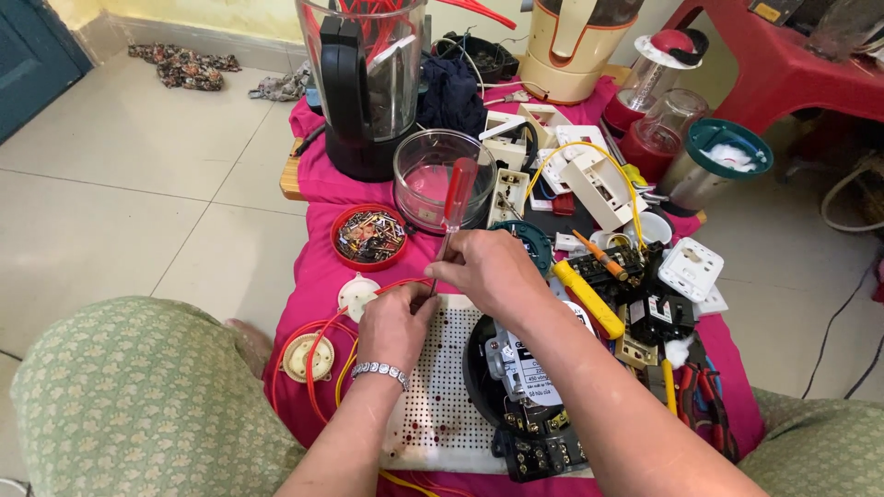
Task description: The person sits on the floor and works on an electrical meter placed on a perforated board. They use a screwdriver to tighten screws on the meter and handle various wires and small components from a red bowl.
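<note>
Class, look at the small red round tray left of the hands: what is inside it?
The red round tray holds a heap of small metal parts, apparently screws and terminals. The tray's floor is covered by them, so anything underneath cannot be seen.

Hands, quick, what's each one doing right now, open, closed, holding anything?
Left hand: closed, pinching a small part with red wires over the white perforated board.
Right hand: closed on a red-handled screwdriver, held upright.

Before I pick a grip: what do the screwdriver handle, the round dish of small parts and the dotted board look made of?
Screwdriver: handle looks like clear red plastic, glossy, light passing through; thin metal shaft. Red dish: probably plastic, with a smooth rim. Perforated board: white, matte, likely plastic or fibreboard; stained. Right hand holds the screwdriver.
</note>
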